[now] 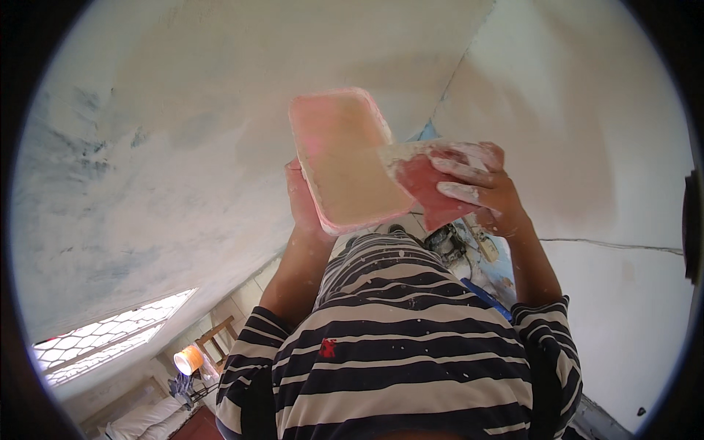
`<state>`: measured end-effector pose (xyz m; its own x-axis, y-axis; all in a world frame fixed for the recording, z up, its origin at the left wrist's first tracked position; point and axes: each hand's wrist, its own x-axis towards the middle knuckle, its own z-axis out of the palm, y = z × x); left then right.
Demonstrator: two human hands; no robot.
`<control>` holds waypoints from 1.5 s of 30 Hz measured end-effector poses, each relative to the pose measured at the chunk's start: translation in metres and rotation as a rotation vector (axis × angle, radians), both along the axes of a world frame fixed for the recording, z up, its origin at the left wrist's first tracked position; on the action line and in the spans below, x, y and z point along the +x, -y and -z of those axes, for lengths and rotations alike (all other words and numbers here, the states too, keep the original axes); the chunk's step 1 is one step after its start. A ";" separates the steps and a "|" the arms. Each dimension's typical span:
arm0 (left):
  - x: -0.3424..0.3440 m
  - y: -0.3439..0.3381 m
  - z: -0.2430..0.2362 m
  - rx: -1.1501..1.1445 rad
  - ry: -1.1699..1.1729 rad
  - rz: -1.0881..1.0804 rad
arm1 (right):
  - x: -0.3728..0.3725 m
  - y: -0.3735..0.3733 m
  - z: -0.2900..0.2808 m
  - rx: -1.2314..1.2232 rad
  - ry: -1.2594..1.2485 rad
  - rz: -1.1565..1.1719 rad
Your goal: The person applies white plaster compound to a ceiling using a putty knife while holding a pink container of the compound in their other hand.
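A pink rectangular plastic tray (386,132) with rounded corners is held up in front of me, with wet beige plaster inside. My left hand (304,198) grips its left side, the fingers mostly hidden beneath it. In my right hand (488,187) is a flat red plastic spreader (425,187), smeared with whitish plaster. The spreader's left edge overlaps the tray's right rim; whether it touches the plaster I cannot tell. White plaster coats the fingers of my right hand.
A patchy plastered wall (147,147) rises at left, meeting another wall (587,161) at a corner seam. Tools and a bag-like clutter (458,246) lie on the floor ahead. Lower left are a grilled window (110,334), an orange-and-white bucket (188,360) and a wooden chair (218,341).
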<state>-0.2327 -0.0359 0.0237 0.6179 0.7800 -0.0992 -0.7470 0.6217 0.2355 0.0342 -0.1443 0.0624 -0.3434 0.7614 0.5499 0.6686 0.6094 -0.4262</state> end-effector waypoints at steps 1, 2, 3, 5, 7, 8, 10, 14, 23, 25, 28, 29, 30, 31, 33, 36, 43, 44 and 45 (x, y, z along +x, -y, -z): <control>-0.009 -0.004 0.003 -0.001 0.001 0.009 | -0.001 0.004 -0.005 0.009 0.044 0.038; -0.017 -0.007 0.013 0.042 -0.033 -0.026 | 0.000 0.008 -0.005 0.015 0.088 0.068; -0.025 -0.009 0.020 0.084 -0.068 -0.064 | 0.004 0.014 0.000 0.011 0.090 0.068; -0.036 -0.012 0.013 0.052 -0.192 -0.078 | 0.005 0.022 0.012 0.009 0.105 0.262; -0.044 -0.012 0.002 0.020 -0.316 -0.090 | -0.012 0.029 0.019 -0.166 -0.231 0.416; -0.047 -0.011 -0.002 0.031 -0.363 -0.092 | -0.020 0.032 0.022 -0.336 -0.575 0.561; -0.052 -0.009 -0.007 0.044 -0.410 -0.082 | -0.028 0.024 0.020 -0.258 -0.673 0.520; -0.062 -0.012 -0.012 0.089 -0.502 -0.013 | -0.049 -0.018 -0.026 -0.182 -0.878 0.328; -0.082 -0.015 -0.011 0.142 -0.476 0.042 | -0.069 -0.040 -0.040 -0.434 -0.640 0.246; -0.083 -0.013 -0.012 0.189 -0.492 0.056 | -0.074 -0.037 -0.046 -0.495 -0.678 0.197; -0.082 -0.012 -0.016 0.149 -0.534 -0.004 | -0.075 -0.030 -0.044 -0.579 -0.601 0.166; -0.082 -0.013 -0.015 0.153 -0.538 -0.014 | -0.078 -0.027 -0.045 -0.578 -0.599 0.170; -0.082 -0.014 -0.015 0.157 -0.542 -0.024 | -0.082 -0.023 -0.047 -0.603 -0.617 0.165; -0.082 -0.014 -0.015 0.153 -0.542 -0.020 | -0.087 -0.019 -0.048 -0.633 -0.638 0.158; -0.081 -0.014 -0.020 0.218 -0.630 -0.007 | -0.095 -0.015 -0.051 -0.688 -0.607 0.154; -0.077 -0.017 -0.019 0.199 -0.523 0.014 | -0.108 -0.010 -0.052 -0.759 -0.468 0.162; -0.079 -0.024 0.002 0.352 -0.538 0.064 | -0.123 -0.014 -0.035 -0.801 -0.600 0.042; -0.079 -0.024 0.002 0.316 -0.535 0.062 | -0.123 -0.015 -0.034 -0.806 -0.654 0.007; -0.078 -0.023 0.002 0.281 -0.531 0.060 | -0.123 -0.014 -0.033 -0.810 -0.707 -0.029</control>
